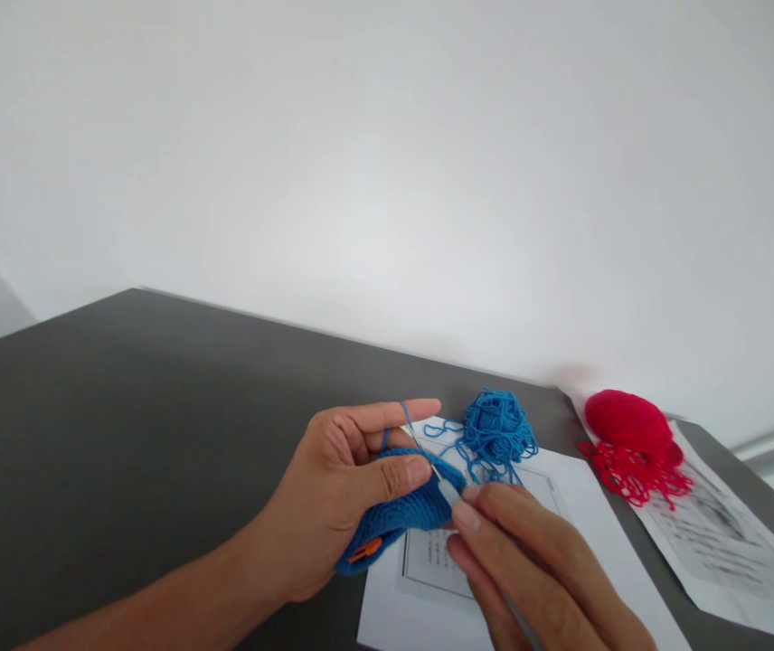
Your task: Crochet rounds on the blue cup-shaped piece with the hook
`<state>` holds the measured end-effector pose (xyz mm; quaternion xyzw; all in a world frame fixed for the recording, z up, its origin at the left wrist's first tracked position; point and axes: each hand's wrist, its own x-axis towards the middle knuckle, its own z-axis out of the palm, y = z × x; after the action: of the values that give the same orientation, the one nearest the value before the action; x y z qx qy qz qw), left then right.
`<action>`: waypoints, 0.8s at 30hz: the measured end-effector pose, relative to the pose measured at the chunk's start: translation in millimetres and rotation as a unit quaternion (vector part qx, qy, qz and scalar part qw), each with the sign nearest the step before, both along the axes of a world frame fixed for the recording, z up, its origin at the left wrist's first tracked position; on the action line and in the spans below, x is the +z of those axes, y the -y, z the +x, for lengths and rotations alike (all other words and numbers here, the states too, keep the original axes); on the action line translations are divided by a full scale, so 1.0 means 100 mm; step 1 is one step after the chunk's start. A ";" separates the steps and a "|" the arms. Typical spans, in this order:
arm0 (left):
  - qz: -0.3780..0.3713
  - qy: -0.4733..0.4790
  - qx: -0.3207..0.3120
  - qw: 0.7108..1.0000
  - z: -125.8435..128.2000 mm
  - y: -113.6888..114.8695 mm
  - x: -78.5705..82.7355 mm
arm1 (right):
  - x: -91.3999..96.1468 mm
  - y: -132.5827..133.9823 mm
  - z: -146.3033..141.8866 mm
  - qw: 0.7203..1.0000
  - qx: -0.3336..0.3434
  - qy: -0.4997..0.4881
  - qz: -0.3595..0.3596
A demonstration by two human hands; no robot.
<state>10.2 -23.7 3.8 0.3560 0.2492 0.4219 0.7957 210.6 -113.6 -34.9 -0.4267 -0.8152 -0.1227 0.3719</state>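
Note:
My left hand (336, 493) pinches a blue crocheted piece (401, 520) between thumb and fingers, with a strand of blue yarn looped over the raised forefinger. An orange stitch marker (365, 550) hangs on the piece's lower edge. My right hand (529, 570) grips a crochet hook (438, 475) whose metal tip pokes into the top of the piece. The strand runs to a loose ball of blue yarn (497, 429) just behind the hands.
A dark grey table (122, 425) stands against a white wall. White printed sheets (563, 506) lie under the hands. A red yarn ball (629, 425) with loose strands rests on another printed sheet (732, 542) at the right, near the table's edge.

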 end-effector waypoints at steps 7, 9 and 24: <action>0.032 -0.076 0.036 0.996 -0.04 -0.04 0.03 | 0.11 -0.06 0.11 0.998 0.013 0.057 -0.009; 0.039 -0.095 0.039 0.994 -0.04 -0.05 0.02 | 0.14 -0.06 0.15 0.997 0.006 0.074 -0.013; 0.153 -0.253 0.016 0.955 -0.08 -0.17 -0.03 | 0.33 -0.16 0.31 0.985 0.096 0.146 0.012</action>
<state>2.6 -6.6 0.3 0.5642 0.3805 0.3638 0.6360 241.3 -98.0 -2.2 -0.3195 -0.8963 -0.1576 0.2640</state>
